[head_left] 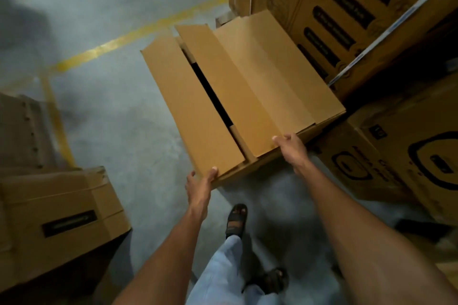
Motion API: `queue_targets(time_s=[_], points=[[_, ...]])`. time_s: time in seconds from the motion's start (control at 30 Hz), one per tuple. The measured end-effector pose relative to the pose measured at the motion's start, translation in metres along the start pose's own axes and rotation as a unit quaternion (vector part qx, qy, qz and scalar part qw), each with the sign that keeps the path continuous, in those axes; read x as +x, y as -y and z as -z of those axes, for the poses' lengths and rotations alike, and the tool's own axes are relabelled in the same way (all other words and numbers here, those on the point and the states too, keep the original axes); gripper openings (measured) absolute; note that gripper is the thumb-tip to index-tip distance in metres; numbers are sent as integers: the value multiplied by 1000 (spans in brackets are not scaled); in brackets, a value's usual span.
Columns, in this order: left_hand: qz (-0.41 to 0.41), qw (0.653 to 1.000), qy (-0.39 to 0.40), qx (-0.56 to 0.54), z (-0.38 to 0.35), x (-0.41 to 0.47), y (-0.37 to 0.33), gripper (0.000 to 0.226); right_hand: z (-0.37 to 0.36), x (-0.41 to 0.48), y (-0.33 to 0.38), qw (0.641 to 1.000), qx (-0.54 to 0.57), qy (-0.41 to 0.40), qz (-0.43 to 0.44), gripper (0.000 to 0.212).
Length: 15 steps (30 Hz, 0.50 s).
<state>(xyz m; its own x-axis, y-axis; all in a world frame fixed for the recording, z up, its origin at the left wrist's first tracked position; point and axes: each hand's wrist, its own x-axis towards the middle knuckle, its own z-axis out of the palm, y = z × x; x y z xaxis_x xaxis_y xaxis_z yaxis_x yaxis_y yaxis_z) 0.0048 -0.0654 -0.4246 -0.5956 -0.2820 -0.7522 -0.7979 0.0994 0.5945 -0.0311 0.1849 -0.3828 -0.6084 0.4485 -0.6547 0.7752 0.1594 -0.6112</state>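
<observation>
Cardboard box [223,96], stiff and seemingly light, wants support under its near corners, where left hand [200,187] and right hand [292,148] clamp curled fingers.

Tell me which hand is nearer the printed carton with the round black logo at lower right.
Right. The right hand grips the near edge of the plain box, just beside the logo carton; the left hand grips the opposite near corner, farther off.

The light is dim and warm. It falls from above onto the cardboard box [247,86], whose flaps are the brightest surface. Soft shadows blotch the concrete floor [119,106]. Everything is slightly blurred. The printed cartons [347,20] bend toward the wide-angle edges, and the corners darken.
</observation>
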Motion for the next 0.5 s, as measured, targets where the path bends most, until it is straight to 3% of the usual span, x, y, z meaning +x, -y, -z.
queue_targets(time_s=[0.07,0.17,0.2,0.3,0.4,0.5], points=[[4,998,41,-38,-2,5,7,76,-6,6,0,999,-42,12,0,61],[18,995,59,-74,1,4,2,65,-11,13,1,996,-83,18,11,99],[23,994,64,-87,4,1,-3,61,-12,12,5,996,-80,18,19,101],[23,982,73,-173,17,-5,-26,52,-17,0,21,997,-50,7,64,75],[-11,967,71,-245,32,-19,-54,47,-23,-15,38,995,16,3,98,70],[-58,969,54,-236,47,-40,-76,46,-24,-36,51,991,30,-9,131,63]])
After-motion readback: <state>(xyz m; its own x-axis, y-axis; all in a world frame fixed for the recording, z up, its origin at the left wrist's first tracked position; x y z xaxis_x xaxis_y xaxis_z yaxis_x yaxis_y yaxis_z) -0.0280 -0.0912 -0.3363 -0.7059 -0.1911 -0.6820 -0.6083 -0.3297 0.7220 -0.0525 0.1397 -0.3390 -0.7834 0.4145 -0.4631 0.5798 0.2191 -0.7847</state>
